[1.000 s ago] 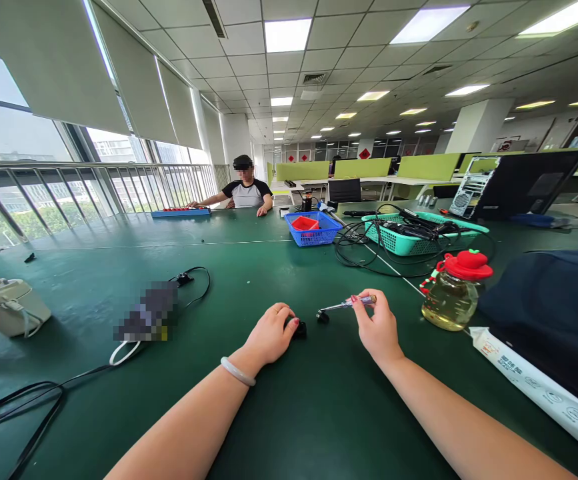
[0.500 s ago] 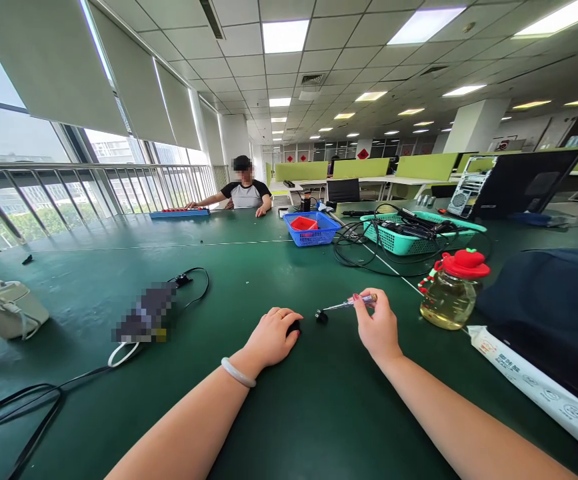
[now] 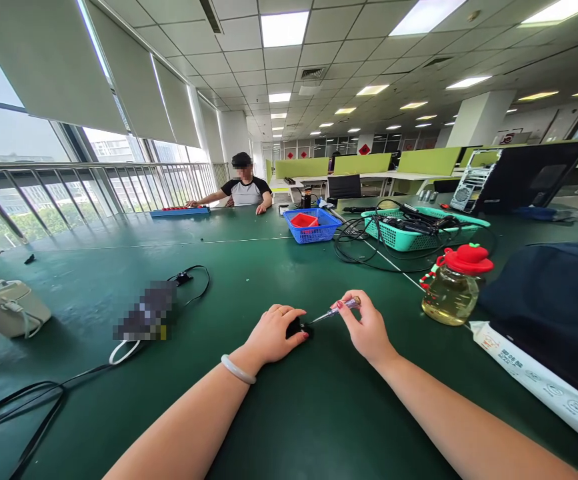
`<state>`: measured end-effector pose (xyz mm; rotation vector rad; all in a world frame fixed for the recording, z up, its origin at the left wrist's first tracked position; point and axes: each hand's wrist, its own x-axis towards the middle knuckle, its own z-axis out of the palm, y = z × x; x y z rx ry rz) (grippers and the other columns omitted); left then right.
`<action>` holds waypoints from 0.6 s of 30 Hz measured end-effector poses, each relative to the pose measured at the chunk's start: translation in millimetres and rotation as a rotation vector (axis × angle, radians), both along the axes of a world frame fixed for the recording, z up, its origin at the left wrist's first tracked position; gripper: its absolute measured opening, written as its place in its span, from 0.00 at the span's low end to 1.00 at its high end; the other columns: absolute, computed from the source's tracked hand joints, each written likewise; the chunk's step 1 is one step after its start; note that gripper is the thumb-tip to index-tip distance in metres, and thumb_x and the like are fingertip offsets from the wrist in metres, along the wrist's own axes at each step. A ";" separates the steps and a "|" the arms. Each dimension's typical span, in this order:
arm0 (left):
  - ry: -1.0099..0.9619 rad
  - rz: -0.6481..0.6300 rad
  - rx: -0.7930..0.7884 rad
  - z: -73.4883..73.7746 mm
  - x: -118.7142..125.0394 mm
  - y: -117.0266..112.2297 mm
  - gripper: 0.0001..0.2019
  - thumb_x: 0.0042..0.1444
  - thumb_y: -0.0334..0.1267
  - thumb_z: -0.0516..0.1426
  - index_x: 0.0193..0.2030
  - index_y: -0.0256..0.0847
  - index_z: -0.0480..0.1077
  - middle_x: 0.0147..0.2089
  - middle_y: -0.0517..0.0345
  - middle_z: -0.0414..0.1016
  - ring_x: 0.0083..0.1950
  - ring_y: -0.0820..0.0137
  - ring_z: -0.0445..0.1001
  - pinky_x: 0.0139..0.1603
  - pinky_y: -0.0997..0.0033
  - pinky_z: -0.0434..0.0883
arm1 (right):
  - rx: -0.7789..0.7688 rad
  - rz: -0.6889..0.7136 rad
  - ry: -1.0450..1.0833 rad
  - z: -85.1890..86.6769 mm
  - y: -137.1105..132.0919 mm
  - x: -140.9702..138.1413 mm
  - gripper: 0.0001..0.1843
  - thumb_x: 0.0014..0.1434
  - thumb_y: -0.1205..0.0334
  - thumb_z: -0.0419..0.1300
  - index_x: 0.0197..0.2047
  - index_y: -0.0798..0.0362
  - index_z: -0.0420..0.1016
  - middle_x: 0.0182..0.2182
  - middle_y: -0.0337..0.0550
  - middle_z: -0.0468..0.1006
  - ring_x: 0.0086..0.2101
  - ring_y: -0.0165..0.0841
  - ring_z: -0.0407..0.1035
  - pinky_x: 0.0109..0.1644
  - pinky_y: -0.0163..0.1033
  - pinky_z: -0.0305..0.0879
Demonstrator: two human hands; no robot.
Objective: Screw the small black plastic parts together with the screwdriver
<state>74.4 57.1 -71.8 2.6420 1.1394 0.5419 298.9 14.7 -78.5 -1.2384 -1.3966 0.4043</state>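
Observation:
My left hand point(image 3: 275, 335) rests on the green tabletop, thumb and fingers closed around a small black part point(image 3: 295, 327) that they mostly cover. Its exact kind cannot be made out. Between the thumb and fingers of my right hand point(image 3: 367, 331) is a screwdriver point(image 3: 345, 306) with a clear handle, held low and slanting down to the left. The thin metal shaft ends at the black pieces beside my left fingertips. Whether the tip sits in a screw is too small to tell.
A jar with a red lid point(image 3: 451, 293) stands right, near a white box point(image 3: 539, 383) and dark cloth point(image 3: 559, 287). Beyond are a blue basket point(image 3: 313, 233) and a green basket point(image 3: 403, 241) with black cables. A pouch point(image 3: 9, 307) lies left. Another person point(image 3: 246, 190) sits opposite.
My right hand has moved left with the screwdriver, bringing its tip and the small black piece there up to my left hand. My left thumb has stretched further right beside it.

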 end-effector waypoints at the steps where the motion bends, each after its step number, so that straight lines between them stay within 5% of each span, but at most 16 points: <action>1: 0.009 -0.017 -0.003 -0.4 0.0 0.1 0.24 0.60 0.51 0.57 0.62 0.50 0.66 0.60 0.53 0.71 0.61 0.58 0.65 0.63 0.52 0.64 | 0.011 -0.007 0.020 0.0 0.0 0.7 0.12 0.61 0.47 0.55 0.39 0.47 0.65 0.33 0.42 0.81 0.38 0.39 0.75 0.42 0.42 0.67; 6: 0.055 -0.080 -0.014 -1.6 0.3 -0.2 0.20 0.60 0.50 0.57 0.59 0.54 0.69 0.64 0.55 0.66 0.64 0.57 0.63 0.65 0.50 0.62 | 0.025 -0.099 0.168 -3.8 8.8 10.3 0.14 0.60 0.46 0.57 0.38 0.47 0.65 0.31 0.42 0.80 0.35 0.39 0.74 0.44 0.45 0.68; 18: 0.052 0.014 0.034 -2.0 4.1 -4.9 0.14 0.63 0.47 0.55 0.50 0.46 0.72 0.50 0.53 0.72 0.52 0.61 0.68 0.57 0.57 0.68 | -0.011 -0.131 0.221 -13.8 19.9 11.2 0.15 0.58 0.45 0.57 0.39 0.47 0.65 0.31 0.43 0.79 0.33 0.39 0.74 0.42 0.47 0.69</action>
